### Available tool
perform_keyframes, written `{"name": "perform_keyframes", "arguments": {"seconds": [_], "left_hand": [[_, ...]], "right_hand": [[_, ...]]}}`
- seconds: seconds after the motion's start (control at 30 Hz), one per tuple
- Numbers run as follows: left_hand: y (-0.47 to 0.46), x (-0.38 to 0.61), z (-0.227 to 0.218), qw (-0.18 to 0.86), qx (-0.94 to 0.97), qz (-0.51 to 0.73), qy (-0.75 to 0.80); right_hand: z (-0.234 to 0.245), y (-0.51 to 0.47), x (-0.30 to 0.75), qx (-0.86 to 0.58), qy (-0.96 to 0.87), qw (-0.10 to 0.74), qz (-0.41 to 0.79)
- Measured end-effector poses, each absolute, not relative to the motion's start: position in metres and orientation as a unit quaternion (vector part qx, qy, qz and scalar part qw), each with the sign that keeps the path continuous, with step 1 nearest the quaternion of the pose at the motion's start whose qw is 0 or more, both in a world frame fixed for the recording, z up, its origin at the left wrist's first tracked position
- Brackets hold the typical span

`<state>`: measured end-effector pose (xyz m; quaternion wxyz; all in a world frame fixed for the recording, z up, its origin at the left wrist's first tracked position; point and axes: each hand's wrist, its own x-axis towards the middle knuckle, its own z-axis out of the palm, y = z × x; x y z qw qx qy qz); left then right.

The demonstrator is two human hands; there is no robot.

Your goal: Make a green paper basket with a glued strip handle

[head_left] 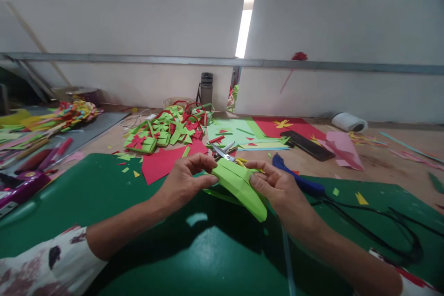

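A folded piece of light green paper (241, 186) is held above the green mat (152, 249), creased and bent downward toward its near end. My left hand (194, 173) pinches its left edge between thumb and fingers. On the opposite side, my right hand (274, 185) grips the same paper, thumb on top. Just behind the paper lie scissors with yellow handles (225, 152), their handles partly hidden by it. A blue glue gun (298, 178) rests beyond my right hand, its black cord trailing right.
Green and red paper baskets (166, 127) are piled at the back, near a dark bottle (206, 90). Coloured sheets (294, 129) and a phone (307, 144) lie right of them. A purple glue gun (26, 189) sits left. A white roll (349, 122) stands back right.
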<state>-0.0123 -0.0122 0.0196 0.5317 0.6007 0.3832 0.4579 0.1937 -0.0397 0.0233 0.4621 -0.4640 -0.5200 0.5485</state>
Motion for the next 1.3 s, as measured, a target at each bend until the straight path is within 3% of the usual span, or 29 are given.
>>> {"name": "perform_keyframes", "arguments": {"seconds": [0.3, 0.5, 0.9, 1.17, 1.3], "left_hand": [[-0.016, -0.017, 0.022, 0.476, 0.644, 0.447, 0.399], [-0.018, -0.015, 0.022, 0.489, 0.614, 0.454, 0.422], [-0.027, -0.011, 0.020, 0.355, 0.695, 0.479, 0.403], [-0.030, -0.008, 0.021, 0.379, 0.684, 0.454, 0.426], [-0.033, -0.017, 0.028, 0.401, 0.697, 0.418, 0.424]], "right_hand": [[0.026, -0.044, 0.194, -0.454, -0.606, 0.476, 0.446], [0.024, -0.043, 0.193, -0.466, -0.576, 0.474, 0.476], [0.030, -0.045, 0.192, -0.464, -0.544, 0.510, 0.478], [0.033, -0.044, 0.193, -0.463, -0.571, 0.498, 0.459], [0.040, -0.045, 0.194, -0.467, -0.663, 0.462, 0.359]]}}
